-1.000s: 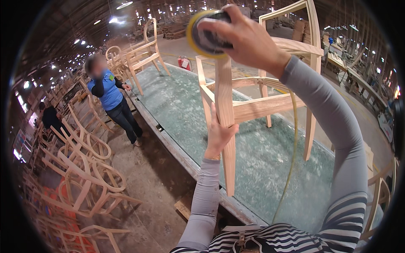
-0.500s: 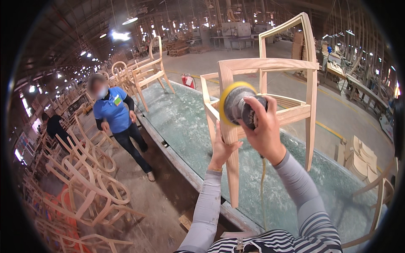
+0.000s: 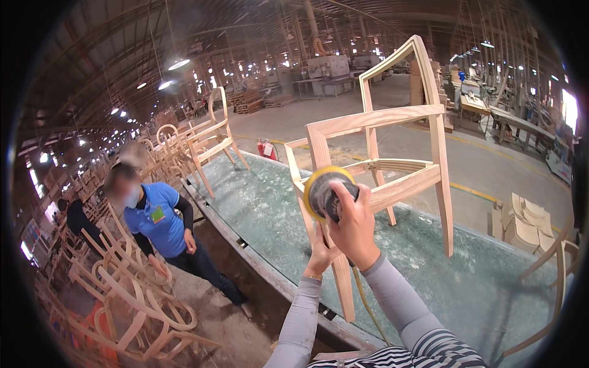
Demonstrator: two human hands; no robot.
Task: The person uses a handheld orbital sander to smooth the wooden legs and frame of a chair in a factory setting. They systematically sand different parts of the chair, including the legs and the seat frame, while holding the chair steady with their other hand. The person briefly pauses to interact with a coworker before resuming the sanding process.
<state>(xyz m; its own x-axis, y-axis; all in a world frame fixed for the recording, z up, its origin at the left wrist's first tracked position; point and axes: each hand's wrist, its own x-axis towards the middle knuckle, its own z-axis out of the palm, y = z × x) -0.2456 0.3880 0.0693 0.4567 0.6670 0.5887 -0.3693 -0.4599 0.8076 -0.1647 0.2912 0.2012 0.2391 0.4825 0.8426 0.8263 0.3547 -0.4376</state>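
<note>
A pale wooden armchair frame without a seat stands on the green-topped workbench. My right hand is wrapped round a dark orbital sander with a yellow pad edge. Its pad lies against the front leg just under the armrest. Below the sander, my left hand grips that same front leg, its fingers partly hidden behind the wood. A yellowish hose trails down from the sander past my right forearm.
A person in a blue shirt stands left of the bench, by piled curved chair parts. More chair frames stand along the bench's far end, near a red fire extinguisher. Cut wooden panels are stacked at the right.
The sander and my right hand have moved down the front leg, closer to my left hand. My left hand stays on the leg. The person in blue has come nearer.
</note>
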